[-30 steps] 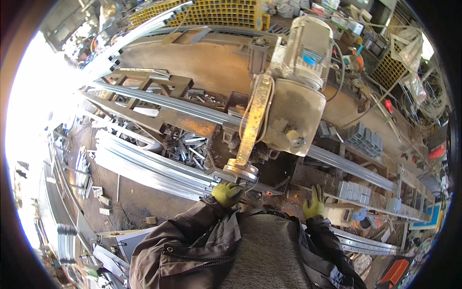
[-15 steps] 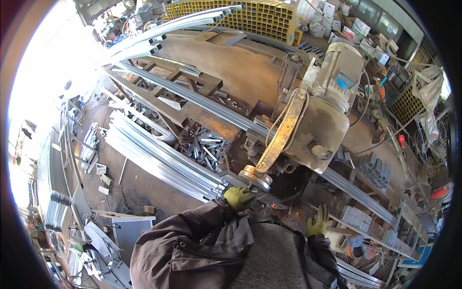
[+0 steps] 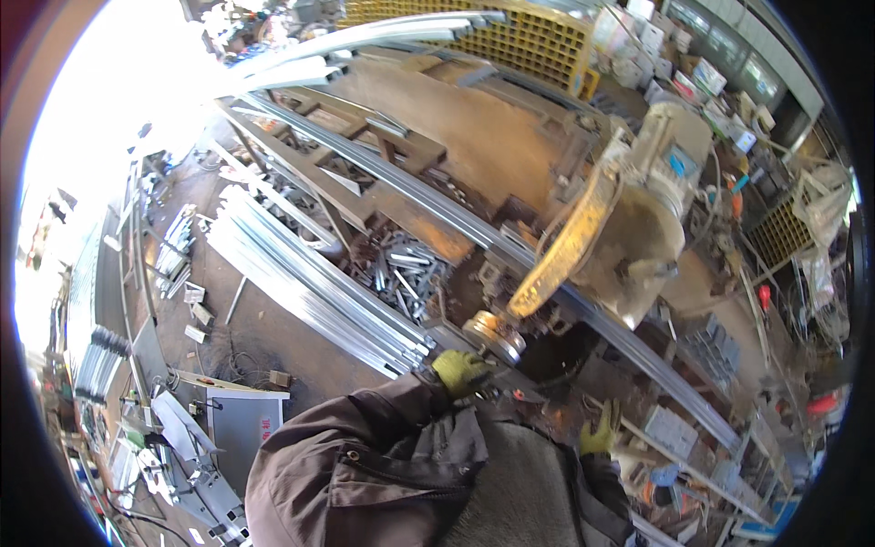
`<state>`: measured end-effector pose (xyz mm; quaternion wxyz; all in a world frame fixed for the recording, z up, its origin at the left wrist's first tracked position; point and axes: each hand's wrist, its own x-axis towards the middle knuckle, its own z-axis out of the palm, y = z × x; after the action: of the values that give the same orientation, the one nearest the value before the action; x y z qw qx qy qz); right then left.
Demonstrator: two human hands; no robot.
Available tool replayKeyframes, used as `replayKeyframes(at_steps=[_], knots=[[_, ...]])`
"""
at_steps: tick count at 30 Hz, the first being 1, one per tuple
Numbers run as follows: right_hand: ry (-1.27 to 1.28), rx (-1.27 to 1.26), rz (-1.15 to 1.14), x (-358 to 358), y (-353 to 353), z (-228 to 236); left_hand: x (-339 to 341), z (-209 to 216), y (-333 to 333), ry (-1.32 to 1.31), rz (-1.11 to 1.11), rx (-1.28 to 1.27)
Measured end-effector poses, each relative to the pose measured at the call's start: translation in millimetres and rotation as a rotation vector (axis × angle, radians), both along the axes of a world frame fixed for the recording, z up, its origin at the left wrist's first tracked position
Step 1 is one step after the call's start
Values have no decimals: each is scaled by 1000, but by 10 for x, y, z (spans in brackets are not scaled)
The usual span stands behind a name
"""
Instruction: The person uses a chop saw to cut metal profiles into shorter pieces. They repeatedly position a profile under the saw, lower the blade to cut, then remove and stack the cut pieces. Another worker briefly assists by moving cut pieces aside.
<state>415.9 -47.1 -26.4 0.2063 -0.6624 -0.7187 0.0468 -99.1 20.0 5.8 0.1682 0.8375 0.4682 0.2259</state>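
Note:
My left hand (image 3: 461, 374), in a yellow-green work glove, is closed beside the round metal clamp wheel (image 3: 495, 337) of a cut-off saw. Its fingers curl around something too small to make out. My right hand (image 3: 599, 430), gloved alike, is held low to the right, fingers stretched and apart, with nothing visible in it. Ahead stands the saw (image 3: 629, 237), with a worn yellow belt guard (image 3: 565, 246) and a dusty motor (image 3: 674, 150). Long metal tubes (image 3: 419, 196) run diagonally beneath the guard; the blade is hidden.
Left of the saw lies a bundle of long shiny tubes (image 3: 301, 283) beside a heap of short offcuts (image 3: 410, 269). Stacked cut pieces (image 3: 670, 428) lie on a rack at the right. Farther back is a stack of yellow square tubes (image 3: 538, 41). A grey cabinet (image 3: 246, 428) stands at lower left.
My view has turned slightly, so the saw and tubes sit farther right in the picture. Both hands stay in nearly the same places and poses.

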Motion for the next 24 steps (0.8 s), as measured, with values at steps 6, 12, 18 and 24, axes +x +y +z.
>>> replayKeyframes(at_steps=[6, 12, 18, 24], knots=[[28, -45, -56, -32, -17, 65, 43, 133, -36, -29, 62, 66], [40, -148, -75, -86, -11, 296, 105, 108, -204, -219, 147, 251], [55, -199, -124, -110, -5, 357, 155, -565, -492, -131, 371, 220], [37, -92, -73, -35, -35, 290, -589, -1420, -153, -508, 852, -581]])
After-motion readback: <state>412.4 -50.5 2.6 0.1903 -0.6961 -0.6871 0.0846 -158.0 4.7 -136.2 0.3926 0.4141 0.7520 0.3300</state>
